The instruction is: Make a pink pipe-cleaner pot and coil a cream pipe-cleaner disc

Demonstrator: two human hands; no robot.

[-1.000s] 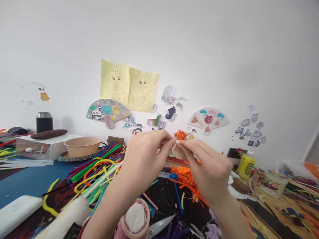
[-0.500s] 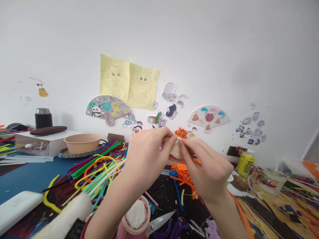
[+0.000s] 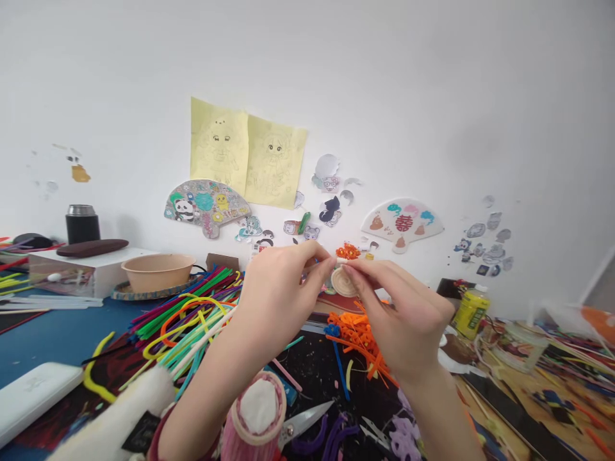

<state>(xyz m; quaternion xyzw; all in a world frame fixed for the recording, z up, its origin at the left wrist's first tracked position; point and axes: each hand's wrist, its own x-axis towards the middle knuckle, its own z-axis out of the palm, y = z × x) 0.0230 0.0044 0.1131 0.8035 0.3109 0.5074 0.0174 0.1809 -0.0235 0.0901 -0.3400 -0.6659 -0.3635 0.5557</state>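
In front of me, above the desk, my left hand (image 3: pixel 283 288) and my right hand (image 3: pixel 406 307) are close together with their fingertips pinched. Between them runs a short white end of a cream pipe cleaner coil (image 3: pixel 343 283), wound into a flat spiral disc. The disc hangs just below the fingertips, partly covered by my right thumb. Beneath my right hand lies a heap of orange pipe cleaner pieces (image 3: pixel 353 330) with a small blue one at its left. A cluster of orange flowers (image 3: pixel 348 251) shows just behind the fingertips.
Many coloured pipe cleaners (image 3: pixel 192 326) lie left of my forearm. Near me are scissors (image 3: pixel 307 424), a pink cylindrical container (image 3: pixel 254 422) and purple pieces (image 3: pixel 339 438). A beige bowl (image 3: pixel 156 272) stands at the left, a yellow bottle (image 3: pixel 471 312) at the right. A wall rises behind.
The cream disc has tilted and shows more of its spiral face. My hands have moved slightly apart, still pinching. The view has shifted a little.
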